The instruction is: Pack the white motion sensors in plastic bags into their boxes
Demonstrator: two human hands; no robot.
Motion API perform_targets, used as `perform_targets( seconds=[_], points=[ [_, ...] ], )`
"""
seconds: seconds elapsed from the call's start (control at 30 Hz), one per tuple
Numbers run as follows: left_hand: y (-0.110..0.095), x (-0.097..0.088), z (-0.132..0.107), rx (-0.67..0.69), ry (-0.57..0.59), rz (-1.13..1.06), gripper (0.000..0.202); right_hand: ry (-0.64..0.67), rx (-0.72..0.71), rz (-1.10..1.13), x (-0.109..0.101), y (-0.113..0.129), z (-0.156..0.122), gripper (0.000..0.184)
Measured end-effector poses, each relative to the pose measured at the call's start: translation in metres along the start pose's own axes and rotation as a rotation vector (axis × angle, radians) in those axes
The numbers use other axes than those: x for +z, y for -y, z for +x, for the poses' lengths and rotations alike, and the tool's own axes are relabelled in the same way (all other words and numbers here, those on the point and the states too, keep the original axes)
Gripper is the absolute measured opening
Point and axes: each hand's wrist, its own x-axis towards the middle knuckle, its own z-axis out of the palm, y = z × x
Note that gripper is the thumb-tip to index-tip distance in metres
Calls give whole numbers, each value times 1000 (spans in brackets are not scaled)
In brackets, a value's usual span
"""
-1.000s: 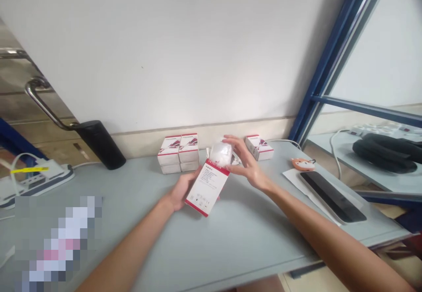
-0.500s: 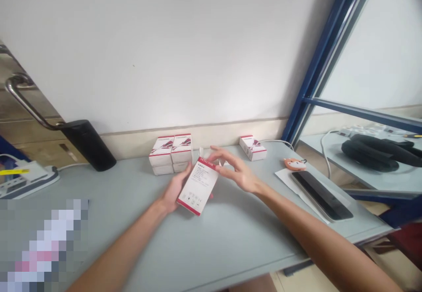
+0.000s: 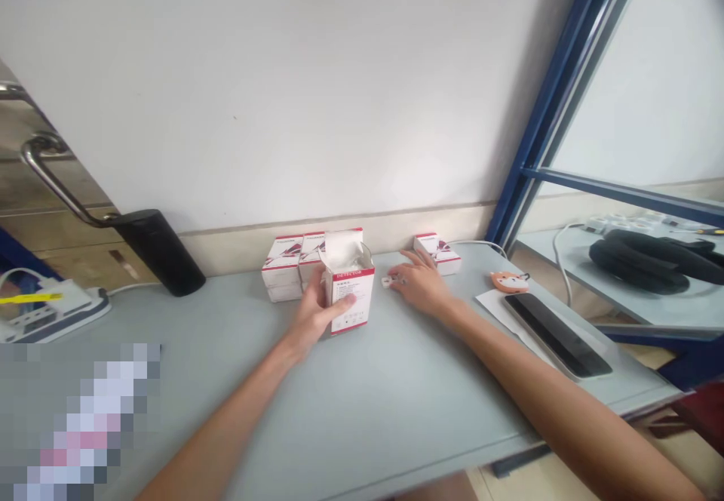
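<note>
1. Take the open-topped box (image 3: pixel 351 306) as the clock's centre, 12 o'clock toward the wall (image 3: pixel 339 109). The left hand (image 3: pixel 312 308) is clamped on it from 8 o'clock, thumb across the printed front.
2. The box stands upright, one flap raised at its 12 o'clock rim, clear wrapping inside; whether its base meets the surface (image 3: pixel 339 418), I cannot tell.
3. The hands are apart. At 3 o'clock the right hand (image 3: pixel 421 284) bends its fingers over a small pale piece (image 3: pixel 387 283); whether they grip it, I cannot tell. A strip of surface separates piece and box.
4. Tight quarters at 10 o'clock: stacked closed boxes (image 3: pixel 281 268), partly hidden. A lone carton (image 3: pixel 449 261) sits beyond the right hand, toward 2.
5. Room runs from 5 to 7 o'clock, between the forearms to the front edge.
6. Between 3 and 4, a phone (image 3: pixel 557 335) lies on a white sheet (image 3: pixel 493 307) near the surface's right end.
</note>
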Motion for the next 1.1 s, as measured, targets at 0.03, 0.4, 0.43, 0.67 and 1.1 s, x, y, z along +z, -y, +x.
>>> perform_targets(
  seconds=[0.03,0.4,0.43,0.67,1.1],
  points=[
    [2,0,1,26,-1,14,78,-26,20,22,-1,3,0,14],
    [16,6,1,148,-120,231,64,-647,116,614,-25,47,-2,26],
    [15,7,0,156,-120,246,63,-722,57,594,-29,54,-5,22],
    [13,14,-8,223,-34,306,51,-521,-302,367,-39,93,-19,11],
    [18,14,-7,346,-102,297,69,-263,-369,336,-50,89,-17,34]
  ],
)
